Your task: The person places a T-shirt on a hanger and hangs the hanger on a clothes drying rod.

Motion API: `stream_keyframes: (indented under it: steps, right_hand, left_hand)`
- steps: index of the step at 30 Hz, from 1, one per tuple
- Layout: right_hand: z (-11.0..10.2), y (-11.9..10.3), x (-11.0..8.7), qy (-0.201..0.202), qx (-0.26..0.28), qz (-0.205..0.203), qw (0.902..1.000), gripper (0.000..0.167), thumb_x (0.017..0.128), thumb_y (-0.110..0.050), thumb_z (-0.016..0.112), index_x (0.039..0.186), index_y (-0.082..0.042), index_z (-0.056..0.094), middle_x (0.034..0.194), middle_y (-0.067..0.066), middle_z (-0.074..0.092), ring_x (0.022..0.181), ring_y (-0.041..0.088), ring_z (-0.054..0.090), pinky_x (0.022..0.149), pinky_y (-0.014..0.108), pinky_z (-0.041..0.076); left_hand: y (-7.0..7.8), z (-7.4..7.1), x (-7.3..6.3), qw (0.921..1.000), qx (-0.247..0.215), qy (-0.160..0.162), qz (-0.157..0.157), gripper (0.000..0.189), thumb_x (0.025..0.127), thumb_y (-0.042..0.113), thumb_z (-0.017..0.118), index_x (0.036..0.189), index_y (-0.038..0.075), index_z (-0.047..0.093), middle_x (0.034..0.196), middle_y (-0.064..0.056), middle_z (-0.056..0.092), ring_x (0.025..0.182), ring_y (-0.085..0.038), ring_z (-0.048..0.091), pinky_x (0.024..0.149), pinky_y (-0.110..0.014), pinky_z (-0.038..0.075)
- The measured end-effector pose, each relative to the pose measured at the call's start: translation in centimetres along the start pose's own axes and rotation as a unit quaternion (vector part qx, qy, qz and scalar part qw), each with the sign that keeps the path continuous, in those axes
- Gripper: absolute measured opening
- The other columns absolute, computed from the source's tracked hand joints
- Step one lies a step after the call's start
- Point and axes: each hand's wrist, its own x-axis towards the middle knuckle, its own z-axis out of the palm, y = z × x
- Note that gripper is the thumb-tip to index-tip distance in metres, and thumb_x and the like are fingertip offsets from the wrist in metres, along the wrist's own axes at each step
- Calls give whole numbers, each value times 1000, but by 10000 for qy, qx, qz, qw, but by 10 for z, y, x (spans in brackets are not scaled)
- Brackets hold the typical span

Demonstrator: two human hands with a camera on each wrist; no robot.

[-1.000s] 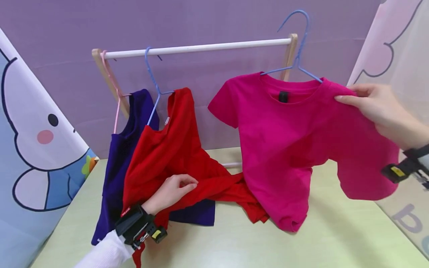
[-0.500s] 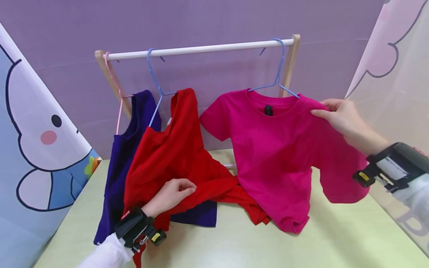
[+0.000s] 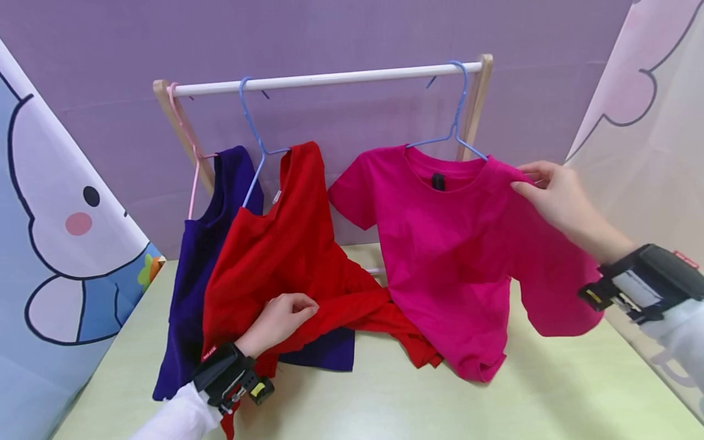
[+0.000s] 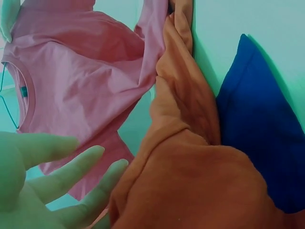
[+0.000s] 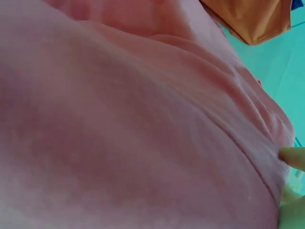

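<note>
A magenta short-sleeved T-shirt [image 3: 440, 244] hangs from a blue hanger [image 3: 456, 122], whose hook lies over the white rail near its right end. My right hand [image 3: 566, 198] pinches the shirt's shoulder between thumb and fingers; in the right wrist view the pink cloth [image 5: 143, 124] fills most of the frame, with fingertips at its right edge. In front of a red long-sleeved top [image 3: 280, 244] is my left hand [image 3: 283, 318], fingers loose and nothing in them. The left wrist view shows those fingers [image 4: 66, 174] spread beside the top's cloth.
The rack [image 3: 324, 79] has wooden side posts. The red top hangs on another blue hanger [image 3: 258, 134], and a dark blue garment [image 3: 203, 269] on a pink hanger [image 3: 194, 150] is at far left. One red sleeve [image 3: 357, 308] stretches across to the magenta shirt. Below is a pale tabletop [image 3: 396, 403].
The hanger's hook, above the rail a second ago, has come down onto it. My right hand moved left and slightly down with the magenta T-shirt; my left hand barely moved.
</note>
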Motion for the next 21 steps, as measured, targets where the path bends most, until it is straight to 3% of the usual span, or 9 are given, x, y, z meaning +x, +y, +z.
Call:
stream_keyframes:
  steps: [2,4,6,9,13,17,21]
  right_hand:
    - [1,-2,-2,77,-120,-189,9997,34,88,-19,51,115,3,53,97,17,59,66,-8,46,59,8,36]
    - [2,-5,-5,116,-172,-322,9993,33,89,-17,50,116,2,52,104,25,55,75,1,52,62,6,35]
    - [3,-8,-7,89,-201,-394,9990,34,89,-17,49,118,2,49,107,25,52,86,16,53,66,9,35]
    - [4,-13,-11,23,-235,-391,9990,37,90,-17,48,122,2,45,112,24,47,99,38,45,75,25,39]
    - [7,-20,-16,137,-263,-484,9984,39,88,-14,49,123,4,42,115,23,41,103,39,39,79,47,36]
    - [13,-27,-21,376,-239,-705,9965,38,86,-10,51,121,5,44,115,23,40,104,38,38,80,50,35]
    - [21,-33,-28,381,-96,-856,9956,39,85,-8,52,122,3,44,118,22,41,107,37,37,83,53,35]
  left_hand:
    - [-1,0,-1,10000,13,89,-23,17,85,13,58,97,6,67,88,-2,64,75,-14,54,67,-26,43]
    - [-1,0,-2,9998,-24,201,-63,16,84,12,58,96,5,67,88,-3,65,75,-15,54,68,-27,44]
    - [1,1,-2,9993,-53,365,-115,16,84,11,57,95,4,67,88,-4,65,76,-16,55,69,-29,44]
    - [4,4,2,9974,-56,671,-273,17,84,12,57,96,2,66,87,-7,65,75,-19,56,70,-34,44]
    - [11,12,8,9911,180,1163,-630,26,83,17,58,103,1,62,91,-13,61,81,-27,55,72,-44,40]
    - [18,22,13,9833,565,1492,-873,36,83,24,58,112,3,57,104,-20,54,93,-35,49,77,-54,35]
    - [32,35,11,9784,783,1746,-782,38,81,27,59,112,5,57,109,-20,50,99,-36,45,79,-54,32]
